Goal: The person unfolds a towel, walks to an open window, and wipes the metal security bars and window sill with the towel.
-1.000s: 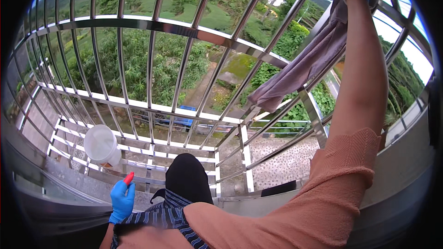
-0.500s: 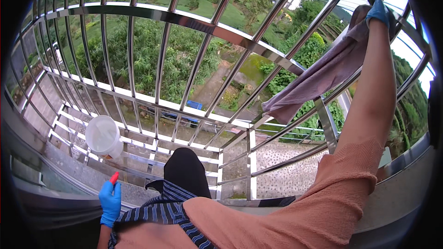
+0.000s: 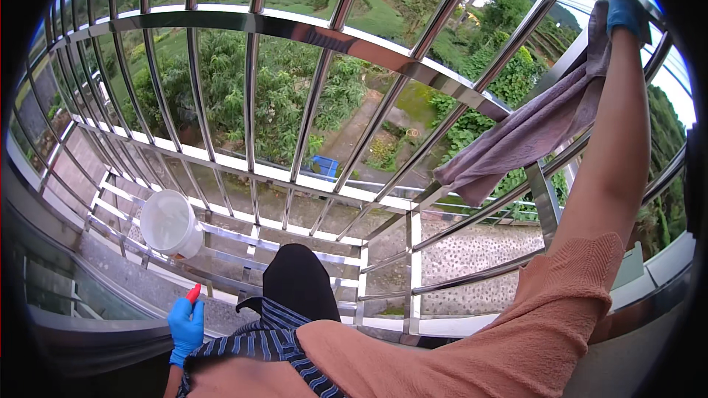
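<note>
In a blue glove, my right hand [image 3: 625, 15] reaches up to the top right, fingers wrapped over the bars of a metal railing [image 3: 413, 65]. It holds the upper end of a greyish-purple cloth [image 3: 527, 127], which hangs down slantwise along the bars to its loose lower end. The fingertips are partly hidden behind the hand. Low on the left is my left hand [image 3: 186, 333], also gloved in blue, closed round a small red object [image 3: 193, 293] whose tip sticks up past the fingers. What that red object is I cannot make out.
A white plastic bucket [image 3: 171, 225] stands on the slatted metal bars [image 3: 291, 256] beyond my left hand. My knee in black [image 3: 296, 280] is beside those slats. Past the railing lie a blue object [image 3: 324, 167], a paved path and greenery. A sill runs along the left.
The whole view has shifted a little, so most things sit further right. My right hand has moved slightly along the upper bars with the cloth. My left hand keeps its hold.
</note>
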Tool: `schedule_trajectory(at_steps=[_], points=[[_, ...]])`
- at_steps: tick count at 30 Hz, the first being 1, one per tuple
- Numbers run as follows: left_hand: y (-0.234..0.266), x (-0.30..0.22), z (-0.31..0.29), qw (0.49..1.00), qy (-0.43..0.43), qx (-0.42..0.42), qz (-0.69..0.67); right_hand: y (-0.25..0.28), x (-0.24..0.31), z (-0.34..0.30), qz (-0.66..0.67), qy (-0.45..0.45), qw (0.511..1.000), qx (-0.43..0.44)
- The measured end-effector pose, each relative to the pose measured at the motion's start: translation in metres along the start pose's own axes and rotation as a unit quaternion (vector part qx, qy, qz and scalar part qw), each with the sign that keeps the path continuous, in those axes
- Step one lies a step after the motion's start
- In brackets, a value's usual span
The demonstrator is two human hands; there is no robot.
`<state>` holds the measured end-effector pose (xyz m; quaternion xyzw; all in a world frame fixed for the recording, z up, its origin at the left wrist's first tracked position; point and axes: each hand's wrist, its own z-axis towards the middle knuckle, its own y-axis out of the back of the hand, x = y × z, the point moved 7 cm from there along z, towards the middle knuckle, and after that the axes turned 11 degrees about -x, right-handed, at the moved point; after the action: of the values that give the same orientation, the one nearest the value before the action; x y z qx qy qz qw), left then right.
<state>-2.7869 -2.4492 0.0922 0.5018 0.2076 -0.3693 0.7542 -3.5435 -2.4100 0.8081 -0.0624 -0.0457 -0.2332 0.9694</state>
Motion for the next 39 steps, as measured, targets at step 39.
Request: schedule_trajectory(at_steps=[39], points=[[-0.003, 0.002, -0.017, 0.986, -0.104, 0.059, -0.117, 0.078, 0.052, -0.197, 0.014, -0.169, 0.985, -0.014]])
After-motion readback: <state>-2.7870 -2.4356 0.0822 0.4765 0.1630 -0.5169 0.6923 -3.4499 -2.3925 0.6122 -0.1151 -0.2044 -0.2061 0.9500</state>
